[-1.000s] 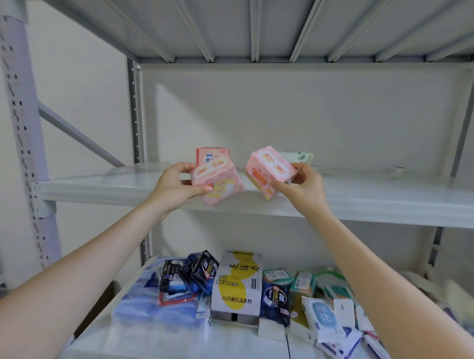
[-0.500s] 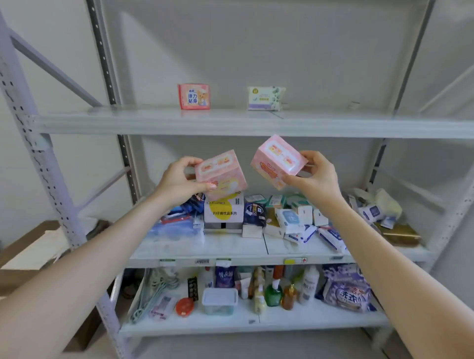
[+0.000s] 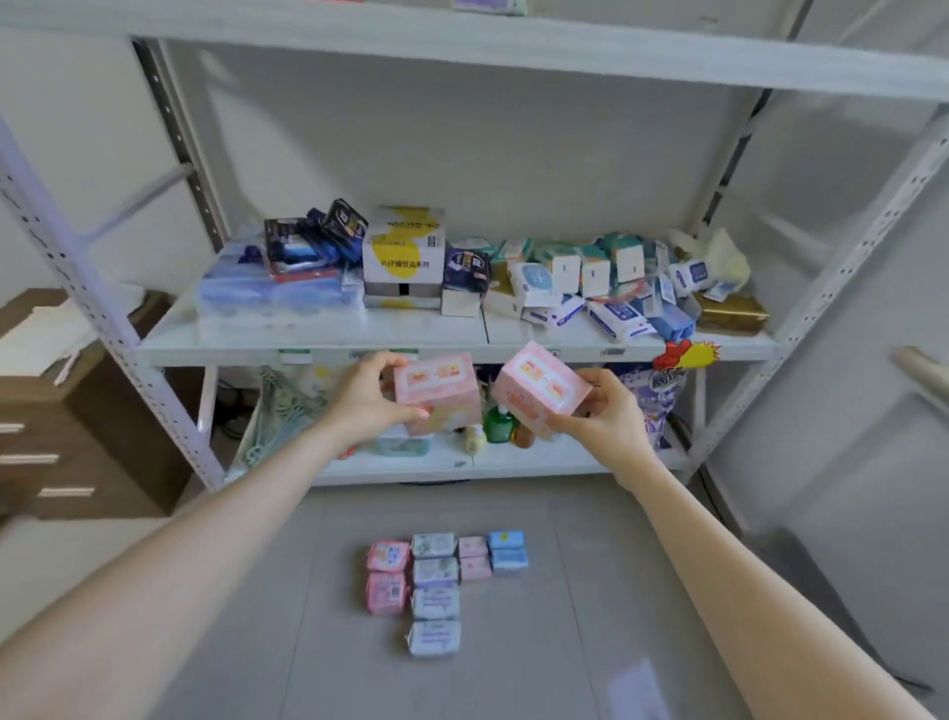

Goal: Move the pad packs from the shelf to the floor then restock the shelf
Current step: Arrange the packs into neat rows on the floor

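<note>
My left hand (image 3: 367, 400) grips a pink pad pack (image 3: 439, 393) and my right hand (image 3: 606, 419) grips a second pink pad pack (image 3: 539, 390). Both packs hang in the air in front of the middle shelf's edge (image 3: 318, 352). On the grey floor (image 3: 590, 591) below lie several pad packs in rows: pink packs (image 3: 387, 575) on the left, pale lilac packs (image 3: 435, 591) in the middle, small pink packs (image 3: 473, 557) and blue packs (image 3: 507, 550) on the right. The top shelf (image 3: 513, 46) runs across the upper edge, with one pack (image 3: 488, 5) barely showing.
The middle shelf carries a yellow-and-white carton (image 3: 403, 252), dark packs (image 3: 313, 241), blue tissue bundles (image 3: 267, 298) and several small white boxes (image 3: 595, 272). Bottles (image 3: 498, 424) stand on the bottom shelf. A brown drawer cabinet (image 3: 77, 426) stands at the left, a wall (image 3: 847, 411) at the right.
The view has dropped from the top shelf toward the floor. Both hands have come down with their pink packs, from shelf height to just above the bottom shelf.
</note>
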`<control>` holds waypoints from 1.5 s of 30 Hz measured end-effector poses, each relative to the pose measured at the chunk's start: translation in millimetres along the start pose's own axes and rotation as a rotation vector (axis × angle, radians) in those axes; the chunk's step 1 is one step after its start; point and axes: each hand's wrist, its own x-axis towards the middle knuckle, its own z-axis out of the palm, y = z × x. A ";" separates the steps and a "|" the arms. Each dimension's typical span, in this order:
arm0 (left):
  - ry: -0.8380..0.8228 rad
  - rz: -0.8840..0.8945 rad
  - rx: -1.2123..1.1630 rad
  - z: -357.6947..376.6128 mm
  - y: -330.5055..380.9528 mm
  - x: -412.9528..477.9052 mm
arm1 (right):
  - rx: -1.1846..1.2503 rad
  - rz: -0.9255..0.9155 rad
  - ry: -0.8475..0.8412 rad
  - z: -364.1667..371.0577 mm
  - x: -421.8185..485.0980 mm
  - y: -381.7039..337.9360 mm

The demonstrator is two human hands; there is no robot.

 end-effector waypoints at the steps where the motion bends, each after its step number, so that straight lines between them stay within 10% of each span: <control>1: -0.019 -0.024 -0.012 13.6 -9.0 -8.5 | -0.014 0.018 -0.008 -0.3 -10.5 13.7; 22: -0.203 -0.309 0.047 237.0 -156.7 -69.2 | -0.057 0.436 -0.249 9.7 -101.5 262.8; 45: -0.331 -0.212 0.162 499.1 -549.2 57.4 | -0.091 0.577 -0.457 249.5 -25.5 671.2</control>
